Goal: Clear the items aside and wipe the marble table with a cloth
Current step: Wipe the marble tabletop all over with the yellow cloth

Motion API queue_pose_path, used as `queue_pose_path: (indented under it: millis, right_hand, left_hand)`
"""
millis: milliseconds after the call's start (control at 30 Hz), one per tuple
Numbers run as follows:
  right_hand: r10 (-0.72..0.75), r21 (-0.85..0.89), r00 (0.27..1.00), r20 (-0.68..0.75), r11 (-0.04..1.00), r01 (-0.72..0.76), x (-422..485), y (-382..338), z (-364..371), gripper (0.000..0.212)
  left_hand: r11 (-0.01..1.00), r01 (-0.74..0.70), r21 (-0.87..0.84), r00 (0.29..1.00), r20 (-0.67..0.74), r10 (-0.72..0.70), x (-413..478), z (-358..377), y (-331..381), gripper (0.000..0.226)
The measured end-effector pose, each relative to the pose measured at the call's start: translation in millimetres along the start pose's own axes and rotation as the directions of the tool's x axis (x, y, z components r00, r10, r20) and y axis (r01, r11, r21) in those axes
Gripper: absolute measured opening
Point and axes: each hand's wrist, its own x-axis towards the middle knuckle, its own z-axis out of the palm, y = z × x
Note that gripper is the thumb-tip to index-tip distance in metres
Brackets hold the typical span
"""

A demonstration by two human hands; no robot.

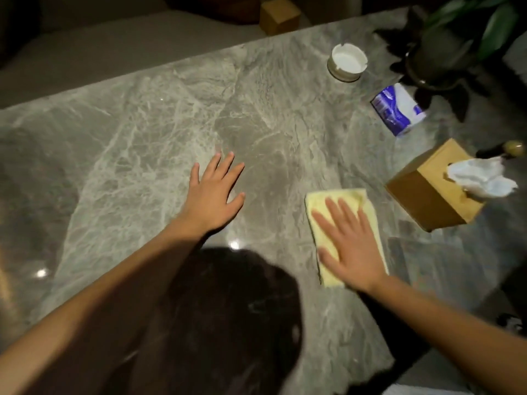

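Note:
A folded yellow cloth (330, 203) lies flat on the grey veined marble table (159, 132), right of centre. My right hand (352, 246) presses flat on top of it, fingers spread and slightly blurred. My left hand (214, 195) rests palm-down on the bare marble to the left of the cloth, fingers apart and holding nothing. At the right side stand a wooden tissue box (425, 192) with a white tissue sticking out, a blue and white tissue pack (397, 108) and a white ashtray (346, 62).
A dark potted plant (445, 55) stands at the far right corner. A small dark object with a round knob (510, 149) lies behind the tissue box. Another wooden box (279, 14) sits beyond the table's far edge. My head's shadow darkens the near marble.

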Motion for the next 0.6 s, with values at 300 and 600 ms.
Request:
queue_pose_path:
  millis: [300,600]
  right_hand:
    - [-0.280,-0.039,0.950,0.138,0.957,0.287,-61.7,-115.5,30.9,0.068]
    - [-0.578,-0.017,0.781,0.239,0.801,0.598,-55.8,-230.1,50.6,0.069]
  left_hand:
    - [0.990,0.140,-0.020,0.983,-0.114,-0.142,-172.1,-3.4,-79.3,0.064]
    - [0.800,0.594,-0.085,0.771,-0.223,-0.596,-363.6,6.1,-142.1,0.066]
